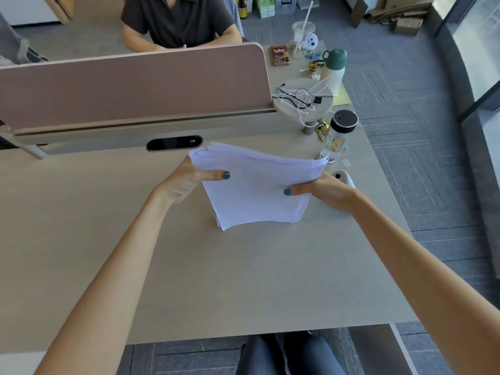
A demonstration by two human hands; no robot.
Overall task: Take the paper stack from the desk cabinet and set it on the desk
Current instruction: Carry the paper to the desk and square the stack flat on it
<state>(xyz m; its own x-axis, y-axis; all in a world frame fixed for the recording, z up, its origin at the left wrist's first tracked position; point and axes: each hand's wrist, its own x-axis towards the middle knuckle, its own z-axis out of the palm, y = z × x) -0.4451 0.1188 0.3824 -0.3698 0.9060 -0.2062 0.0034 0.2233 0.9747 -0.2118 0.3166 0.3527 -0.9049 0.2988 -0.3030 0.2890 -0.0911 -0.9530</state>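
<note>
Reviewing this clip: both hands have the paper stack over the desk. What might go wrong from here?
1. The paper stack is pinched only at its sides by the left hand and right hand, and it sags; the fanned far edges suggest loose sheets could slide out.
2. The stack's right corner sits close to the clear bottle; a swing that way might knock it over.
3. Its lower edge seems to be near the desk, so setting it down unevenly may crumple it.

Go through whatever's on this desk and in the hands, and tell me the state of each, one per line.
Paper stack: held by both hands, sagging, near edge at the desk.
Left hand: gripping the stack's left edge.
Right hand: gripping its right edge.
Clear bottle: upright, black cap on.
White flask: upright, green lid on.
</note>
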